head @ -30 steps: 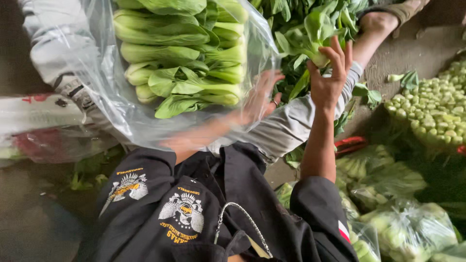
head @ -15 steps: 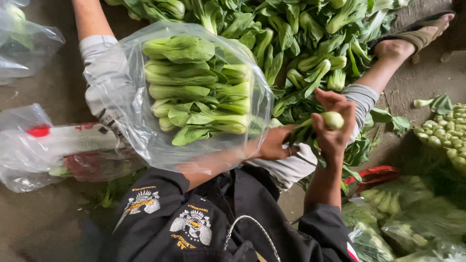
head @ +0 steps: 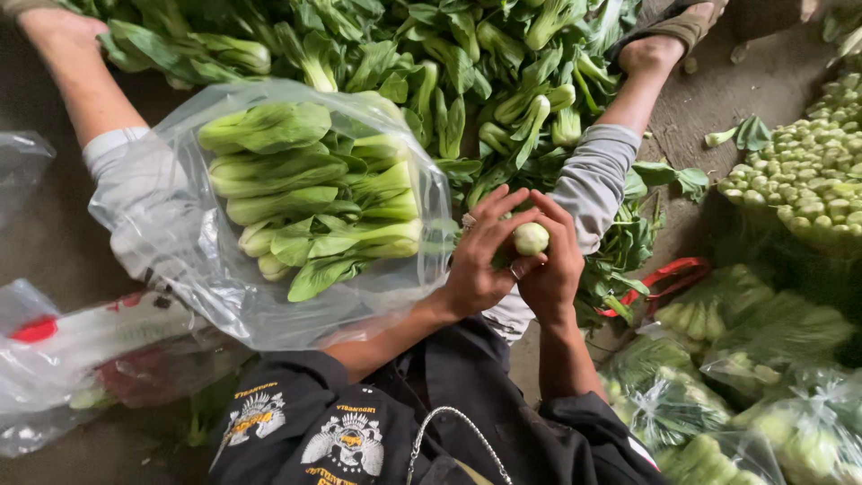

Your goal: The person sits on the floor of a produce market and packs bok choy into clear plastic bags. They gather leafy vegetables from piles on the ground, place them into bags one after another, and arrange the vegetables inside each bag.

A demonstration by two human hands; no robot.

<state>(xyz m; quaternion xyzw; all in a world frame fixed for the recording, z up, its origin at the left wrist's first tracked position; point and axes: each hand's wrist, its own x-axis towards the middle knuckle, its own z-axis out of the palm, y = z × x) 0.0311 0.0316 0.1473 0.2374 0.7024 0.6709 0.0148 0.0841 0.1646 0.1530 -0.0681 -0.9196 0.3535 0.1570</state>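
Bok choy stalk: a small head of bok choy [head: 531, 238], pale round base turned up toward the camera, sits between the two hands, just in front of the person's lap and at the near edge of the loose greens
Right hand: the right hand [head: 549, 269] is closed round the stalk from below and the right, thumb and fingers curled on its base
Left hand: the left hand [head: 480, 260] meets the right one at the stalk, fingers bent and spread over its left side and touching it; the forearm runs under the edge of the bag
Clear bag: a clear plastic bag [head: 162, 233] lies just left of the hands, resting over the person's left leg, packed with bok choy heads [head: 310, 202] stacked on their sides, pale stems to the right
Loose pile: a heap of loose bok choy [head: 449, 63] covers the ground beyond the hands, between the person's outstretched legs
Legs: grey trouser leg [head: 588, 184] runs from the hands up to a bare foot in a sandal [head: 669, 31] at the top right; the other leg runs up the left side
Right side: filled clear bags of greens [head: 763, 359] lie near the right elbow, with a red strap [head: 664, 274] beside them and a mound of pale cut stem ends [head: 808, 175] further right
Left side: crumpled plastic bags with red print [head: 63, 350] lie on the ground at the lower left
Clothing: dark jacket with printed emblems [head: 350, 440] fills the lower edge
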